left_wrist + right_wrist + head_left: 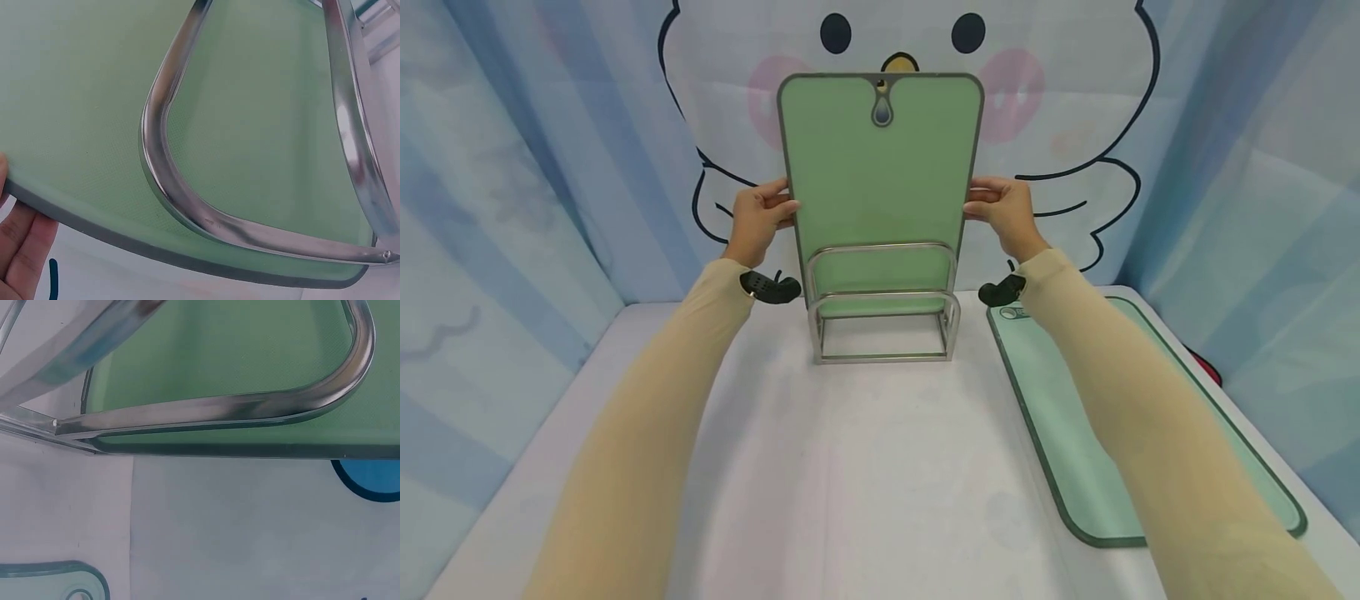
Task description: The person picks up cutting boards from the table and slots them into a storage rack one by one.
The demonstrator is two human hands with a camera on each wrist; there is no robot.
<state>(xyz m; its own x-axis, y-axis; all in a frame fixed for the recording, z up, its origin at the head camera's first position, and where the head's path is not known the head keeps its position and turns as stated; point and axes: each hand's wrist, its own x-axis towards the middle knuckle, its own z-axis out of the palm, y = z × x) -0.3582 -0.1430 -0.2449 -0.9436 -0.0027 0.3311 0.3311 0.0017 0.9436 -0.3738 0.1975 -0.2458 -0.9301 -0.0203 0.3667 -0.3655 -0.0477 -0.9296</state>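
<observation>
A green cutting board (883,183) with a dark rim and a teardrop hanging hole stands upright in a silver wire rack (883,294). At its left edge, my left hand (758,215) pinches the rim between thumb and fingers. My right hand (1006,210) pinches the opposite edge at about the same height. In the left wrist view, fingertips (28,250) show at the board's rim, beside the rack's bent tube (156,131). The right wrist view has the board's lower part (250,356) behind the metal tube, with the hand out of sight.
A second, paler green cutting board (1067,417) lies flat on the white table (865,467) at the right, partly under my right forearm. Something red and black (1206,367) shows by the table's right edge. A printed curtain (1075,108) hangs close behind the rack.
</observation>
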